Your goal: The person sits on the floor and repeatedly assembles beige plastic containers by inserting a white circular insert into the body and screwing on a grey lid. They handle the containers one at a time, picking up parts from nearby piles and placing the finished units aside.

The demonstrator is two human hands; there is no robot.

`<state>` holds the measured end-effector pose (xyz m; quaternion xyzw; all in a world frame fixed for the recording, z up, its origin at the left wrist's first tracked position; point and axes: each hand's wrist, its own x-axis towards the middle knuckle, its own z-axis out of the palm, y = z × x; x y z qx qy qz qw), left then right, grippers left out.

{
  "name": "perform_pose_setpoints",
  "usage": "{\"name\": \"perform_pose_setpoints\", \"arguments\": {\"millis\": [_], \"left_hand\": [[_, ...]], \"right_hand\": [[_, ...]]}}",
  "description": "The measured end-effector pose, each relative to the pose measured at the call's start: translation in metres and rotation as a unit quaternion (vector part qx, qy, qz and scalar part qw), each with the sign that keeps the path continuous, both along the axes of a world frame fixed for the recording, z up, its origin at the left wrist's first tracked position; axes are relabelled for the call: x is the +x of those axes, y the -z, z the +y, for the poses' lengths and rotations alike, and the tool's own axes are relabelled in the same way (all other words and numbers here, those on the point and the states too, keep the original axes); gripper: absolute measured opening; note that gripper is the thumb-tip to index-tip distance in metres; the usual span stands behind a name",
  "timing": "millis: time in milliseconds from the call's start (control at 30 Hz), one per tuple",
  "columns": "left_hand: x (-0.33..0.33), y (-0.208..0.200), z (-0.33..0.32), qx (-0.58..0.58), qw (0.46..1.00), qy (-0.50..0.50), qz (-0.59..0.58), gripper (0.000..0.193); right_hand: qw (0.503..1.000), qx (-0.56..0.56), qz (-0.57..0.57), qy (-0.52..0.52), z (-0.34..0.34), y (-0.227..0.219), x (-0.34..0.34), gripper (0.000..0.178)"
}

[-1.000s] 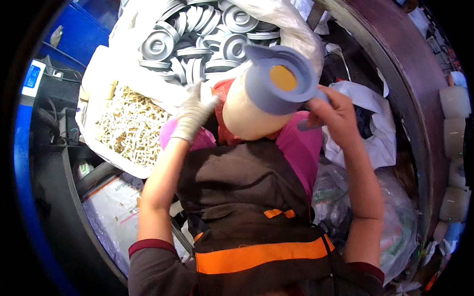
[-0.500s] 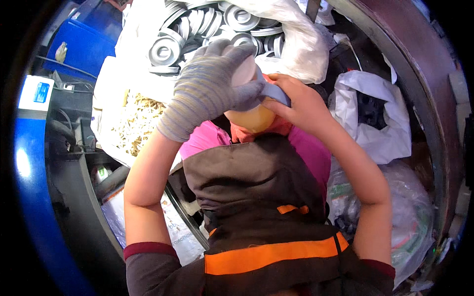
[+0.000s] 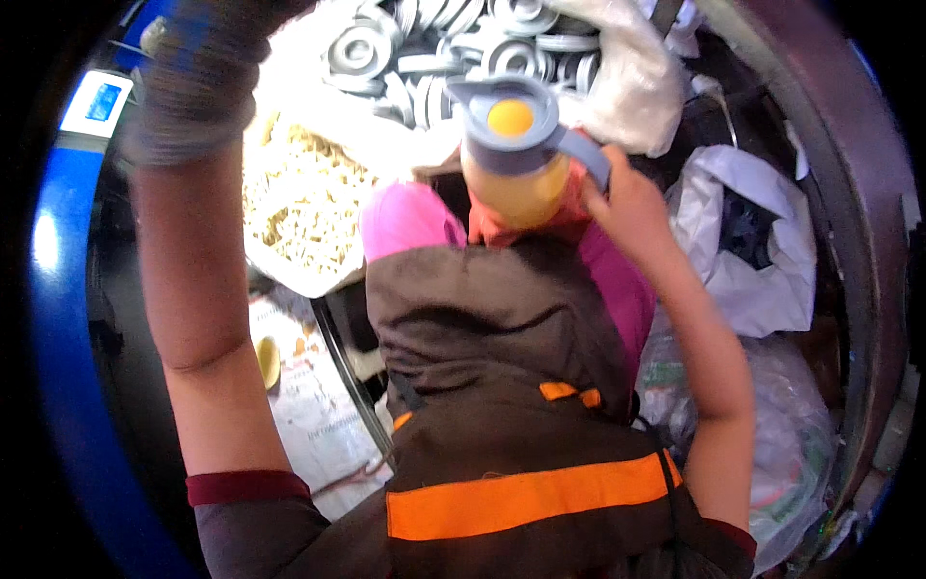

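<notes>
My bare right hand point(image 3: 627, 201) is closed around the grey handle of a small jug point(image 3: 516, 183). The jug has a grey lid with a spout, a round yellow-orange piece on top and a see-through yellowish body. It stands over a red-orange cloth point(image 3: 492, 230) between my pink-clad knees. Far off to the upper left, my gloved left hand point(image 3: 198, 82) is raised apart from the jug, near the blue machine. Motion and shadow smear its fingers, so whether it holds anything cannot be made out.
Ahead lies a white sack point(image 3: 632, 87) of grey ring-shaped parts point(image 3: 362, 48). Small pale pieces point(image 3: 304, 207) fill another bag at the left. On the right are a white bag point(image 3: 743, 280) of dark parts and a clear plastic bag point(image 3: 781, 425), beside a dark curved frame point(image 3: 858, 241).
My left hand has left the top of the jug and swung to the upper left. The jug's lid and yellow-orange top piece now show, with my right hand still on the handle.
</notes>
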<state>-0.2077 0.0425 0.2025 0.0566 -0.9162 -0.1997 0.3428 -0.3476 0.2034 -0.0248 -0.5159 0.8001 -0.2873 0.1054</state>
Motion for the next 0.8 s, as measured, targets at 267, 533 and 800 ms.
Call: {"name": "perform_pose_setpoints", "arguments": {"millis": [267, 533, 800], "left_hand": [[0.0, 0.131, 0.01, -0.254, 0.953, -0.131, -0.102, 0.057], [0.009, 0.128, -0.022, 0.412, 0.911, -0.036, 0.014, 0.066], [0.025, 0.297, -0.072, 0.5, 0.86, -0.09, -0.048, 0.05]], "right_hand": [[1.0, 0.015, -0.006, -0.01, -0.001, 0.004, 0.006, 0.036], [0.953, -0.166, -0.246, 0.05, 0.006, 0.003, -0.004, 0.024], [0.901, 0.005, -0.434, 0.018, 0.013, -0.054, -0.02, 0.015]]}}
